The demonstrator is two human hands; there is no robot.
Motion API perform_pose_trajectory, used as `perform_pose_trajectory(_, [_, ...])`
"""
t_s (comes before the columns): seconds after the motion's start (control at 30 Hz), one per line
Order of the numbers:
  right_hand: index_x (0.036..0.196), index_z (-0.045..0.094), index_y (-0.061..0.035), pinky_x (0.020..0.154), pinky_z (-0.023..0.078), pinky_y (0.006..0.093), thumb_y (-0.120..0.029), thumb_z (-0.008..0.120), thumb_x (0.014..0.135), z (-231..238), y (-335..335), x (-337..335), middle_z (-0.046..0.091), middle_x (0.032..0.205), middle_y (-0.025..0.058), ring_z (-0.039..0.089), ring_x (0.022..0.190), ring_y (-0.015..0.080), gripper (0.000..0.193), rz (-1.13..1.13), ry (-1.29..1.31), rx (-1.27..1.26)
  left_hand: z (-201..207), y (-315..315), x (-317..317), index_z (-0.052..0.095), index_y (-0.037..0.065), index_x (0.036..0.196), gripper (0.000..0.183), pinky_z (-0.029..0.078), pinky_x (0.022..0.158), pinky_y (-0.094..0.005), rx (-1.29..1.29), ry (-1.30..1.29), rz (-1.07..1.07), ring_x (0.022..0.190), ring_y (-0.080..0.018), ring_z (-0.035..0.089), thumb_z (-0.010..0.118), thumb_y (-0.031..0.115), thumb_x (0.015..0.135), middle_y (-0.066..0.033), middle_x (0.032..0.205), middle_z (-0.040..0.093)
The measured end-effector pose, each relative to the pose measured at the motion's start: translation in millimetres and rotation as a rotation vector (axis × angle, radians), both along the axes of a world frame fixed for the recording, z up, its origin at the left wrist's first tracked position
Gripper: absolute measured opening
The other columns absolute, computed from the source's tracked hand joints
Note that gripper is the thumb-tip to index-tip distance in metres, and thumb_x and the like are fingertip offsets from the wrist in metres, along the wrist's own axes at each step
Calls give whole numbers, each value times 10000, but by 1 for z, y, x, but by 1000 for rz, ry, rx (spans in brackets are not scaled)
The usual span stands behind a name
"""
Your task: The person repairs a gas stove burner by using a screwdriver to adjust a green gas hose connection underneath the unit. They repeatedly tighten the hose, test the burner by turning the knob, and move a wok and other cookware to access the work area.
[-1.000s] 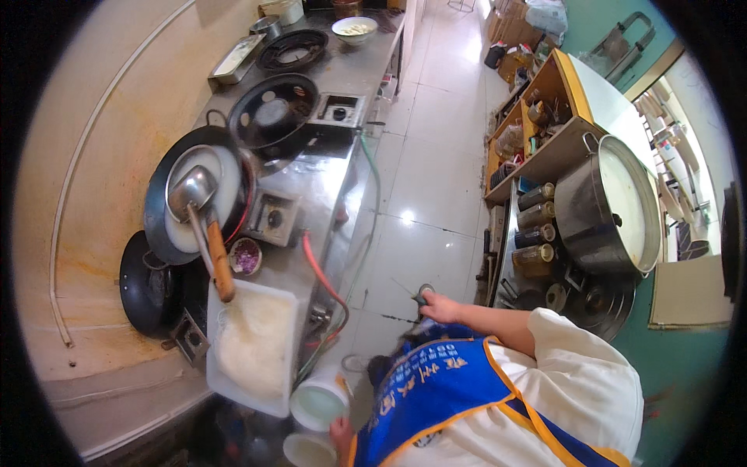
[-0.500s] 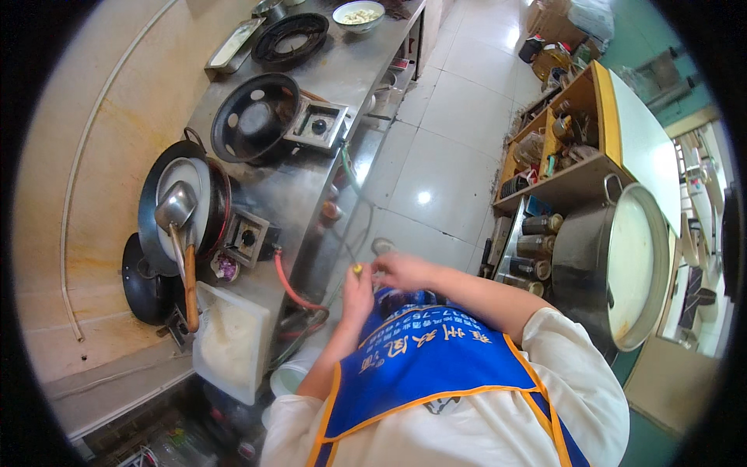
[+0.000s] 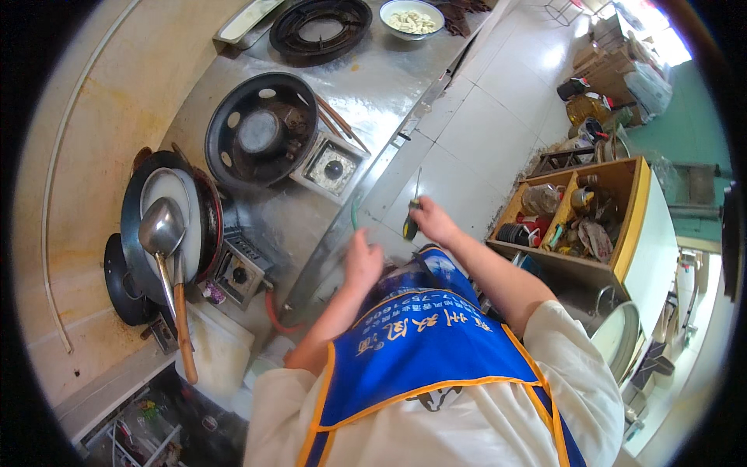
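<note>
My right hand (image 3: 436,222) grips a screwdriver (image 3: 411,226) by its black and yellow handle, with the thin metal shaft pointing up and away over the floor. Left of it, my left hand (image 3: 363,263) is raised near the front edge of the steel counter (image 3: 311,226), fingers partly curled but apart, and I see nothing in it. A green hose (image 3: 355,212) runs just beyond its fingertips. On the counter, ahead and to the left, stands a gas burner with a black ring-shaped wok stand (image 3: 226,148) and a square metal control box (image 3: 333,167) with a black knob.
Stacked woks (image 3: 132,210) hold a steel ladle (image 3: 163,226) at the left wall. A second control box (image 3: 237,272) sits nearby. Further back are a black burner ring (image 3: 320,31) and a bowl of white pieces (image 3: 412,22). A wooden cabinet (image 3: 607,210) and large pot (image 3: 618,338) stand right.
My hands have moved apart, the right one lifting the screwdriver away to the right. The view has shifted closer to the counter's burner.
</note>
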State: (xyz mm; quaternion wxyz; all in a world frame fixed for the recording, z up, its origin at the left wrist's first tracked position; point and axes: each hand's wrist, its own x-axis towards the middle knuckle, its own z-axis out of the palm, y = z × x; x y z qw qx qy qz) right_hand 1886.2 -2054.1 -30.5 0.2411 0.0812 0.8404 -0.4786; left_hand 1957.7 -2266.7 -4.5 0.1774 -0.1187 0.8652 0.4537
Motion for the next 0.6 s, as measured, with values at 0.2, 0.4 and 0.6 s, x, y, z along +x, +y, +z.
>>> perform_pose_trajectory(0.2, [1045,612,13,824,534,511,-289,574,897,-9,3,-184,674,996,274,662,939,429,339,308,260,405,-58,-8,-36,435,-89,1363,501,400,1063,-456,-149,133,228,1253,-435,512,577,145,942,-311,1341,524])
perform_pose_trajectory(0.4, [1177,570,-19,914,522,484,-319,545,932,-15,-17,-301,621,1204,227,629,1096,394,388,529,191,523,-62,21,-69,466,-78,1341,440,430,996,-471,-296,-39,355,1155,-456,550,497,203,1004,-305,1249,573])
perform_pose_trajectory(0.6, [1150,567,-7,879,515,488,-318,653,906,-20,-11,-274,602,1151,257,616,1028,406,405,325,485,338,-63,34,-85,551,-67,1224,412,482,891,-509,-525,-207,355,1040,-469,603,511,283,1011,-307,1114,632])
